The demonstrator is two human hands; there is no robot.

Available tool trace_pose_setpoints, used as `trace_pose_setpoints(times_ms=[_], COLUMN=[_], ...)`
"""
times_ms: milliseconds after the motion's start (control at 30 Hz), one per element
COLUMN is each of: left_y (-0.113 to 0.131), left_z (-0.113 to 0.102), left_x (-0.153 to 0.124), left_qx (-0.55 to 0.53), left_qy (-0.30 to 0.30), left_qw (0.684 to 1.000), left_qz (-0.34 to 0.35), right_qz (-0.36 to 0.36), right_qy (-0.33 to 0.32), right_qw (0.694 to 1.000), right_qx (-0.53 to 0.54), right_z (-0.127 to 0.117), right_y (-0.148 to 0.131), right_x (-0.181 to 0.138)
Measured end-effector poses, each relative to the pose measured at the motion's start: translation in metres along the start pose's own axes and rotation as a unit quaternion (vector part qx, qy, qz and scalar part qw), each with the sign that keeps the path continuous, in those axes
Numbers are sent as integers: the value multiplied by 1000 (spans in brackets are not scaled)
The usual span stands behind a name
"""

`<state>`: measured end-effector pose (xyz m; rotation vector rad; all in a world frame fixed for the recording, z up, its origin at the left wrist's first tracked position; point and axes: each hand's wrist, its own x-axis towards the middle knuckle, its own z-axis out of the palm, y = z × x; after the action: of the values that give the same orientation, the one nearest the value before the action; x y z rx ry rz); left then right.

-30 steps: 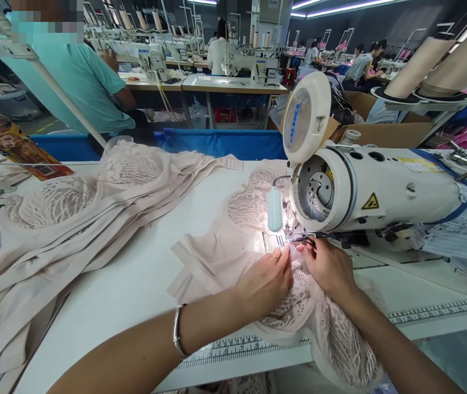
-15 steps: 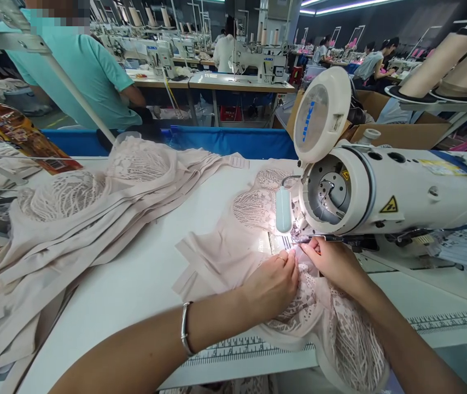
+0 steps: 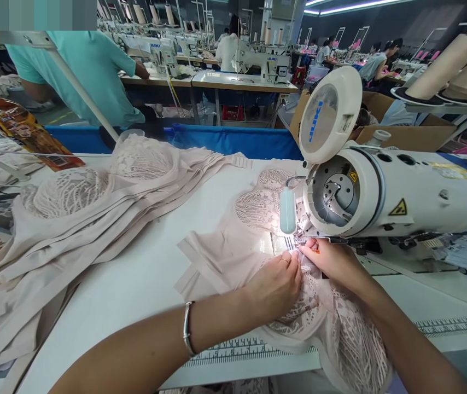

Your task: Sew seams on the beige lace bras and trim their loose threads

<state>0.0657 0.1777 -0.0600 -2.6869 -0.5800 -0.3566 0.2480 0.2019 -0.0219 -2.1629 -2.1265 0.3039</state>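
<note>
A pale pink lace bra [image 3: 254, 210] lies across the bed of a white sewing machine [image 3: 401, 189], part of it under the lit needle area. My left hand [image 3: 276, 282] is closed, its fingertips pinching the bra's fabric just in front of the needle. Close beside it, my right hand [image 3: 332, 257] is also closed, with thumb and forefinger at the fabric edge by the presser foot. A small orange piece [image 3: 314, 250] shows between the right fingers; its kind is unclear. One lace cup [image 3: 356, 334] hangs over the table's front edge below my right wrist.
Several matching bras [image 3: 94, 208] are piled on the left of the white table [image 3: 135, 284]. A teal finger-like lamp [image 3: 287, 210] stands by the needle. Behind are a bottle [image 3: 28, 131], thread cones [image 3: 447, 65], a cardboard box [image 3: 406, 134] and a co-worker in teal [image 3: 81, 76].
The view has shifted slightly. My right fingers have curled a little, and more of the orange piece shows. My left hand keeps its pinch, and the bra lies almost the same.
</note>
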Motion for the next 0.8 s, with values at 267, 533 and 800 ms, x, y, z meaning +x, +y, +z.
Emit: trace_pose_setpoints(times_ms=[267,533,800], left_y=[0,-1,-2], left_z=[1,0,-5], left_x=[0,0,2], left_qx=[-6,-5,-6], left_qy=[-9,-23,-25], left_qw=[1000,1000,1000], left_qz=[-3,19,15], right_qz=[24,46,26], right_qy=[19,-23,-14], right_qw=[1000,998,999], right_qx=[-2,24,39], right_z=[-1,-6,-8], right_y=[-3,-3,-4], right_x=[0,0,1])
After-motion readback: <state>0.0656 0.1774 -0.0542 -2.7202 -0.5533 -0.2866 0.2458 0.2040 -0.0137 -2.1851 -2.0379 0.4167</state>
